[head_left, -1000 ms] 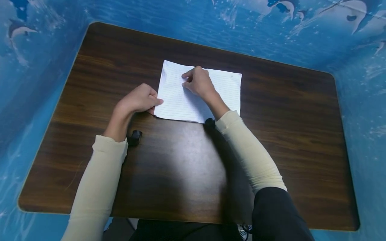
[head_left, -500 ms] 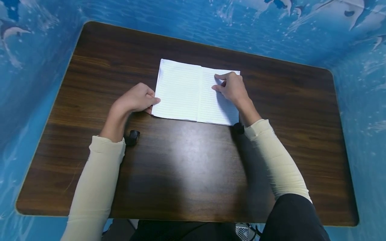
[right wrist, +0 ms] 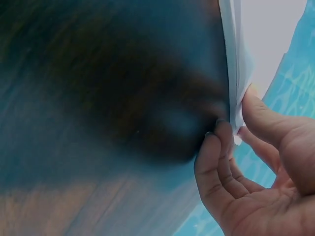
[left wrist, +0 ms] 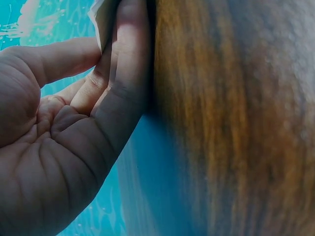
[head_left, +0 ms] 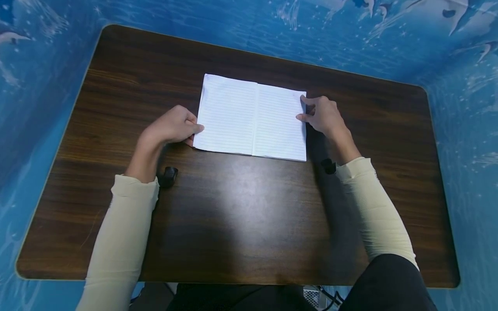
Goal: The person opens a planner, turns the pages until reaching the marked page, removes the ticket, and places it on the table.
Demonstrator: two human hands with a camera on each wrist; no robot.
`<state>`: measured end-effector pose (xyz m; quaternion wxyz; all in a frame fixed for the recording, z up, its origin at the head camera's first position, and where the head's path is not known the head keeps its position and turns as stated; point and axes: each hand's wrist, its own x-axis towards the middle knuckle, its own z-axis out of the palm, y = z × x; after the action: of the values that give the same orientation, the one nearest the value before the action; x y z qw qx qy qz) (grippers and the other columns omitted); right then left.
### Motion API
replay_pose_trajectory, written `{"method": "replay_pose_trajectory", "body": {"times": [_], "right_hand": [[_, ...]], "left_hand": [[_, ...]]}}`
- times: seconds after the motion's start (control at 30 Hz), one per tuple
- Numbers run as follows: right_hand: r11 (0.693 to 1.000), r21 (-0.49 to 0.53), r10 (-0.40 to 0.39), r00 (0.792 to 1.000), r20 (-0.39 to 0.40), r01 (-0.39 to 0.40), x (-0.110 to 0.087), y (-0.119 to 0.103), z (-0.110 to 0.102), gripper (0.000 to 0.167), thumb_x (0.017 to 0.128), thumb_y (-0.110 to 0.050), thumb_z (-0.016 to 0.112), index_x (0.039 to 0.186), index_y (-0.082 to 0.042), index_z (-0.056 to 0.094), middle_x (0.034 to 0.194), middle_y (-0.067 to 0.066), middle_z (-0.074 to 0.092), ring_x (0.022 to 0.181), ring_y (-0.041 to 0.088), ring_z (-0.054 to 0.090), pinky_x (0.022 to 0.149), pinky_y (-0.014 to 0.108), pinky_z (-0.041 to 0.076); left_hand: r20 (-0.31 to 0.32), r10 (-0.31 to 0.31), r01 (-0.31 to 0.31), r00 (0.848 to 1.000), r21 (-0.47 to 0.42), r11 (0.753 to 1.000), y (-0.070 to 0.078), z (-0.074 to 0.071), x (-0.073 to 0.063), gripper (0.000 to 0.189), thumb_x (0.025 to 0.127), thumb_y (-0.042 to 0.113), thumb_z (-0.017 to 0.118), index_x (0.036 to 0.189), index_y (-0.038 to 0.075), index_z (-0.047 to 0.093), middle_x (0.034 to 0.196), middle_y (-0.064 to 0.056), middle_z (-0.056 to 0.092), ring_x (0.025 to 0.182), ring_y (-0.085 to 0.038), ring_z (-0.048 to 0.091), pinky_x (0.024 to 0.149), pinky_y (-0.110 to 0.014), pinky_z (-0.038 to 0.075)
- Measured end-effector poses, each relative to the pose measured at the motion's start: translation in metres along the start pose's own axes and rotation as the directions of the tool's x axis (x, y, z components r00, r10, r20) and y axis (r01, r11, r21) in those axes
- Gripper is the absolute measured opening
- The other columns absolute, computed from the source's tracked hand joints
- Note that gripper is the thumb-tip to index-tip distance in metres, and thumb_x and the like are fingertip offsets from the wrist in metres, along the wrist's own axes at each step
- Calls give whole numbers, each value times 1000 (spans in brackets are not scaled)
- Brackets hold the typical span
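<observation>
An open notebook [head_left: 229,116] with ruled white pages lies flat near the middle of the table, its centre fold running front to back. My left hand [head_left: 177,125] pinches its left edge, thumb on the page and fingers underneath. In the left wrist view, the left thumb [left wrist: 69,60] meets the paper edge [left wrist: 104,22] against the fingers. At the opposite side, my right hand [head_left: 324,114] holds the right edge, thumb on top. The right wrist view shows the page stack [right wrist: 235,64] between the right thumb [right wrist: 261,115] and curled fingers.
The dark wood-grain table [head_left: 241,216] has rounded corners. A blue sea-pattern covering with dolphins [head_left: 249,26] surrounds it on the back and sides. A black wrist device [head_left: 168,177] sits at the left cuff, another [head_left: 328,166] at the right.
The right hand has swept rightward across the pages to the right edge, and the centre fold and right page have come into full view. The left hand keeps its grip at the left edge.
</observation>
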<state>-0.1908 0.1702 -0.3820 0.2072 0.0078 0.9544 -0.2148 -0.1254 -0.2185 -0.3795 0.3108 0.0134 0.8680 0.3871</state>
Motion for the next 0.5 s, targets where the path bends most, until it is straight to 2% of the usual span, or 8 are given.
{"method": "replay_pose_trajectory", "body": {"times": [0.27, 0.5], "right_hand": [[1000, -12, 16, 1000, -4, -16, -1, -4, 1, 62, 105, -21, 72, 161, -22, 45, 147, 22, 64, 117, 33, 64, 97, 43, 56], [1000, 3, 27, 1000, -6, -27, -1, -6, 3, 60, 106, -18, 70, 161, -21, 48, 150, 21, 63, 121, 34, 65, 105, 47, 57]], "left_hand": [[1, -9, 9, 1000, -3, 1000, 1, 0, 0, 42, 111, 21, 58, 73, 2, 63, 65, -5, 63, 62, -19, 59, 61, -33, 44], [2, -10, 10, 1000, 6, 1000, 1, 0, 1, 41, 111, 21, 58, 77, 1, 67, 67, -6, 65, 63, -19, 58, 62, -33, 43]]}}
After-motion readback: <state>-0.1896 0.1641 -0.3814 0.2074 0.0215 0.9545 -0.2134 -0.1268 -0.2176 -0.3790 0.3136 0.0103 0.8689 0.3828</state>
